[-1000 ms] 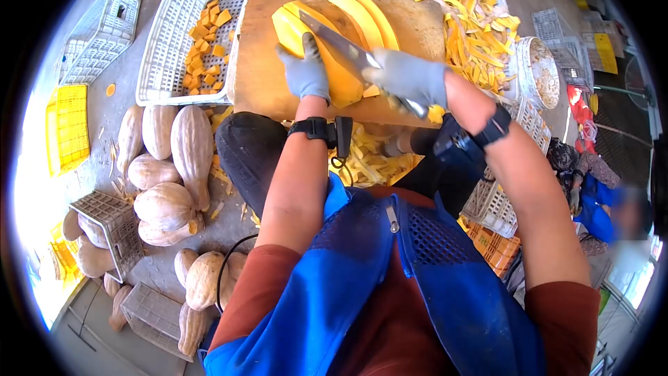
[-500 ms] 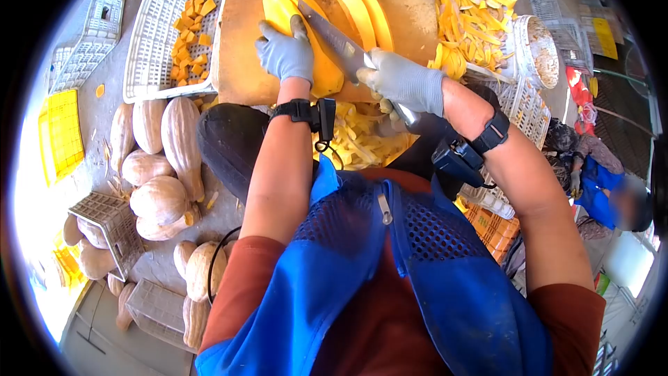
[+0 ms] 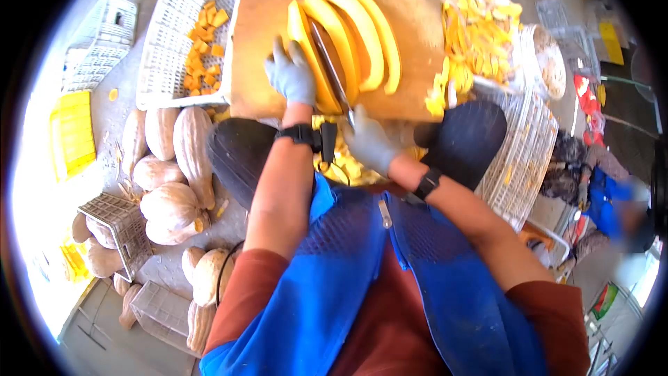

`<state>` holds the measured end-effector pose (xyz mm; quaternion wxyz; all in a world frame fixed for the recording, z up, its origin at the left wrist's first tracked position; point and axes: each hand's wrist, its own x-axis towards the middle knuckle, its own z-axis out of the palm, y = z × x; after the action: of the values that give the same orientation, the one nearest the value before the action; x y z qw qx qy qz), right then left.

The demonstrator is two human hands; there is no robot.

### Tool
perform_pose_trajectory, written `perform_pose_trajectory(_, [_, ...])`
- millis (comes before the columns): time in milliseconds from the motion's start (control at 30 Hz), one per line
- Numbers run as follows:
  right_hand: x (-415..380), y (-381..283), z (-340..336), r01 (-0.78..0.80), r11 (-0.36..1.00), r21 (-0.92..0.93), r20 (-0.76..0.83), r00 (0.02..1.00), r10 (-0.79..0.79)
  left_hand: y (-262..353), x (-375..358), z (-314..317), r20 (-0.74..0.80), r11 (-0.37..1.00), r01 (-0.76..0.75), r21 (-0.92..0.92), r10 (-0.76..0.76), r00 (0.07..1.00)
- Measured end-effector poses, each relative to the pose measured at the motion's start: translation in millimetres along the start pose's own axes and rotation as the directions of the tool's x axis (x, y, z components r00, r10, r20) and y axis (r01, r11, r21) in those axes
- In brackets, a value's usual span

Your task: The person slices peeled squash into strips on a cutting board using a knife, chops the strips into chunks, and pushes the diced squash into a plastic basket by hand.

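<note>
Squash (image 3: pixel 306 35) is pressed flat on the board (image 3: pixel 261 63) by the open left hand (image 3: pixel 292 76) while a knife (image 3: pixel 328 63) is gripped in the closed right hand (image 3: pixel 369 143), and orange cubes (image 3: pixel 202 42) are held in the white crate (image 3: pixel 167 49) beside it.

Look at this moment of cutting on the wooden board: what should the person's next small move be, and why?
Probably press the long steel knife down through the orange squash piece to free another slice. The blade lies lengthwise on the piece, the right hand has its grip on the handle at the near edge of the wooden cutting board, and the gloved left hand steadies the piece beside the blade.
</note>
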<state>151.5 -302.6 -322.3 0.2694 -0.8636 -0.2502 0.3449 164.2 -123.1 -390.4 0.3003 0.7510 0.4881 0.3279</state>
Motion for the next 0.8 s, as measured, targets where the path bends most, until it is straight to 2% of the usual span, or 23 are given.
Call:
perform_pose_trajectory(67, [3.8,12.7,-12.2,0.072,0.994,0.085,-0.060,0.996,-0.067,5.2,-12.2,-8.9,0.034,0.996,-0.066,-0.051,0.068,0.997])
perform_pose_trajectory(100, [4.9,19.7,-15.5,0.107,0.984,0.142,-0.123,0.988,-0.090,4.8,-20.0,-9.0,0.084,0.998,-0.033,-0.044,0.037,0.996])
perform_pose_trajectory(167, [12.7,31.6,-21.9,0.122,0.976,0.179,-0.150,0.984,-0.095,20.1,-43.3,-25.1,0.171,0.997,-0.036,0.067,0.024,0.985])
perform_pose_trajectory(200, [14.8,33.1,-25.3,0.121,0.972,0.204,-0.160,0.983,-0.089,18.6,-52.2,-26.2,0.172,0.992,-0.074,0.105,0.055,0.983])
perform_pose_trajectory(300, [19.9,31.7,-34.1,0.078,0.966,0.245,-0.149,0.988,-0.042,24.6,-55.3,-28.1,0.216,0.985,-0.062,0.162,0.026,0.976])
perform_pose_trajectory(433, [21.7,26.2,-42.6,0.067,0.977,0.201,-0.175,0.984,-0.031,26.3,-30.9,-42.7,0.352,0.960,-0.084,0.267,-0.016,0.936])
perform_pose_trajectory(500, [20.9,22.0,-47.9,0.103,0.990,0.096,-0.203,0.976,-0.081,18.2,-9.7,-59.3,0.423,0.934,-0.111,0.339,-0.046,0.905])
perform_pose_trajectory(533, [19.1,16.1,-52.6,0.117,0.992,0.043,-0.213,0.971,-0.105,5.9,-1.2,-63.9,0.388,0.913,-0.187,0.363,0.034,0.921])
perform_pose_trajectory(633, [13.6,-25.9,-68.8,0.194,0.981,0.011,-0.258,0.948,-0.185,-22.3,33.7,-81.8,0.500,0.897,-0.295,0.329,0.100,0.860])
perform_pose_trajectory(700, [29.3,-56.1,-78.5,0.324,0.944,-0.063,-0.327,0.887,-0.326,-27.2,45.0,-92.8,0.550,0.879,-0.373,0.298,0.162,0.819])
perform_pose_trajectory(733, [42.8,-67.4,-79.9,0.384,0.917,-0.104,-0.361,0.845,-0.395,-28.8,45.0,-94.5,0.556,0.876,-0.374,0.305,0.156,0.816])
perform_pose_trajectory(800, [71.3,-85.8,-73.6,0.398,0.912,-0.097,-0.372,0.836,-0.404,-27.9,46.6,-93.1,0.559,0.873,-0.375,0.313,0.150,0.815])
